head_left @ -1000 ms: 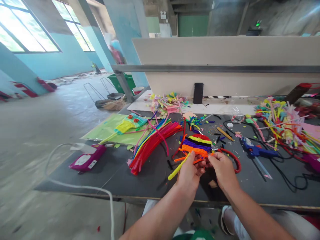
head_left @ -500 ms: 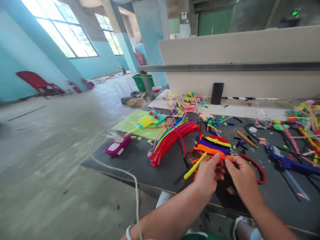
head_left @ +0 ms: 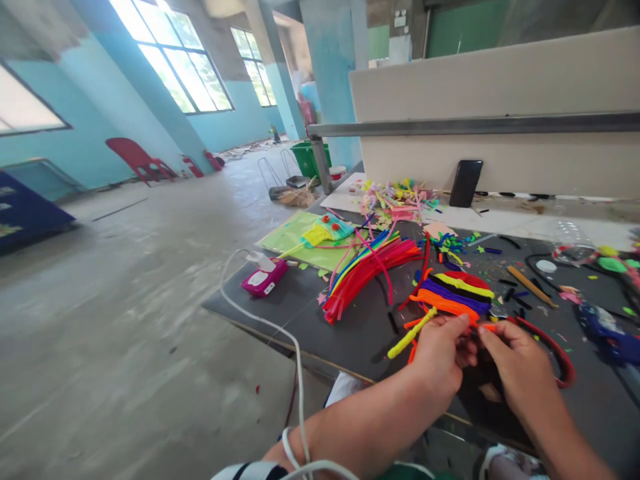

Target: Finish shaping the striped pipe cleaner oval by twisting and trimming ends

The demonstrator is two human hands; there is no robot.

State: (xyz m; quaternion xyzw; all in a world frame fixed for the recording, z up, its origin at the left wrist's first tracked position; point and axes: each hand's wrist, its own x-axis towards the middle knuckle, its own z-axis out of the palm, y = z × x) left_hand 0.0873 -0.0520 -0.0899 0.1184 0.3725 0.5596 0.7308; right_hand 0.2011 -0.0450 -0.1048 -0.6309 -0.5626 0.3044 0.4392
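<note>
Both hands are at a striped pipe-cleaner piece [head_left: 457, 287], banded in red, yellow, black, purple and orange, near the table's front edge. My left hand [head_left: 445, 350] is closed on its lower orange edge, thumb on top. Close beside it, my right hand [head_left: 517, 353] pinches the end of an orange pipe cleaner [head_left: 487, 327] between thumb and fingers. A yellow fuzzy stick [head_left: 413, 333] juts out to the left of my left hand. My fingers hide the underside of the piece.
A bundle of mostly red pipe cleaners [head_left: 367, 273] lies to the left, near a magenta box [head_left: 265, 277] with a white cable. A phone [head_left: 466, 183] leans against the back panel. Behind my right hand are a brown stick [head_left: 533, 287] and a blurred blue tool [head_left: 607, 333].
The view has swung left, so everything appears further right. Both hands keep nearly the same hold on the striped piece and the orange pipe cleaner.
</note>
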